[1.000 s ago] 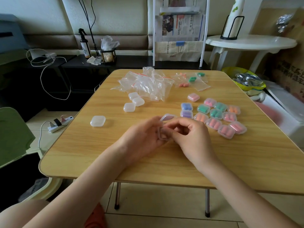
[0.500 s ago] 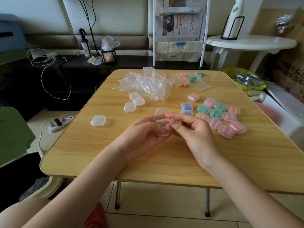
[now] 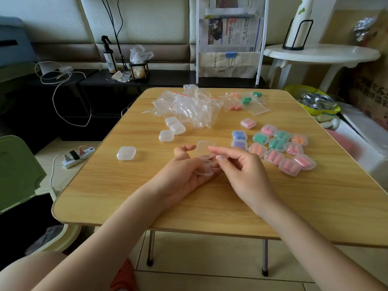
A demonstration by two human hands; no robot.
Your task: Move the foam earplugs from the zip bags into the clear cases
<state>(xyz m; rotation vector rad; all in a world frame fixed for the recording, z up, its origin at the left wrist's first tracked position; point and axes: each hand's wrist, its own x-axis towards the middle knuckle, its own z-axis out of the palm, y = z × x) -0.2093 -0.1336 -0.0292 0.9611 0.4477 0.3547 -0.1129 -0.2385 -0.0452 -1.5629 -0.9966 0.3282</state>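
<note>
My left hand [image 3: 184, 175] cradles an empty clear case [image 3: 204, 162] over the middle of the wooden table [image 3: 130, 196]; its lid stands open. My right hand [image 3: 241, 173] pinches that raised lid with thumb and forefinger. To the right lie several filled cases [image 3: 281, 148] with pink, green, orange and blue earplugs. Three empty cases [image 3: 172, 129] sit behind my left hand and one more empty case [image 3: 126, 153] lies farther left. At the far edge, zip bags with earplugs [image 3: 245, 100] still hold green and orange plugs.
A heap of empty zip bags [image 3: 189, 108] lies at the back centre of the table. Beyond stand a newspaper rack [image 3: 228, 38], a white round side table [image 3: 321, 55] and a dark low shelf [image 3: 88, 78]. A power strip [image 3: 77, 157] lies on the floor at left.
The case has been opened: its lid was down between both hands one second ago and now stands up. My right hand has shifted slightly right while keeping hold of the lid.
</note>
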